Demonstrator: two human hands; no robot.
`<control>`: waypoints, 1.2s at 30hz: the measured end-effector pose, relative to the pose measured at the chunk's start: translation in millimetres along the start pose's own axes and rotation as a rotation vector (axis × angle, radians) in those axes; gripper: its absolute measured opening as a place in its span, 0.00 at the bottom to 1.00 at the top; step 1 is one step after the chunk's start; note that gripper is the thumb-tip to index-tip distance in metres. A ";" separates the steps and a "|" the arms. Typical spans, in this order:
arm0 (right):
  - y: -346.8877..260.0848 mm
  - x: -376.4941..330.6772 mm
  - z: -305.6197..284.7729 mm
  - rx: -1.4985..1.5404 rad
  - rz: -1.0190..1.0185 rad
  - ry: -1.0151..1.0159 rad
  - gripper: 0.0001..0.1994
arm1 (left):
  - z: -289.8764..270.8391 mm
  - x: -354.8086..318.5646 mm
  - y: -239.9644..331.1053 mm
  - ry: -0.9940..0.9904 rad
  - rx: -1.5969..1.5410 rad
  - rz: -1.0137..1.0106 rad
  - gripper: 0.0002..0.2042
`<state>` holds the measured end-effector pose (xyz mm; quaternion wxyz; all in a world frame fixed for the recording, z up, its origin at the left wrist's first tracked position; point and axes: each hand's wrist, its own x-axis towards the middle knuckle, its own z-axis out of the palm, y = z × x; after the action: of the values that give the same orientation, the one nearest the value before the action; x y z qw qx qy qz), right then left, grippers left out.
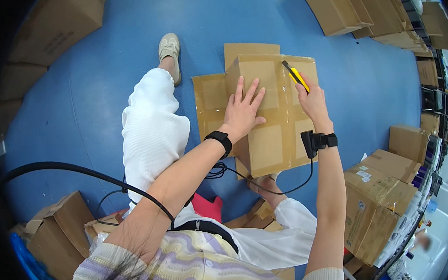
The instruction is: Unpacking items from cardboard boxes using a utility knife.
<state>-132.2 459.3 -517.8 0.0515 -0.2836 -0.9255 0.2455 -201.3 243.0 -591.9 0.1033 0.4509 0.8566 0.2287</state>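
A brown cardboard box [269,135] stands on the blue floor between my legs, with flaps spread out on its left and far sides. Clear brown tape runs across its top and along the seam. My left hand [244,110] lies flat on the box near its left edge, fingers spread. In my right hand [313,100] is a yellow and black utility knife [297,78], its tip at the far part of the taped seam. Whether the blade cuts into the tape is too small to tell.
Large cartons [59,22] stand at the far left, and more boxes [331,11] at the far right. A taped carton [377,204] sits beside shelving on the right. A black cable [90,169] crosses my left arm; a thinner cord [283,191] hangs from my right wrist strap.
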 end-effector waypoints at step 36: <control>-10.7 -164.9 -52.7 -0.080 0.162 -0.287 0.20 | 15.3 3.3 -9.0 -0.010 0.063 0.062 0.44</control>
<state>12.3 383.2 -459.3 -0.1128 -0.3212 -0.9065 0.2497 -203.8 245.9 -609.6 0.0861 0.4814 0.8485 0.2023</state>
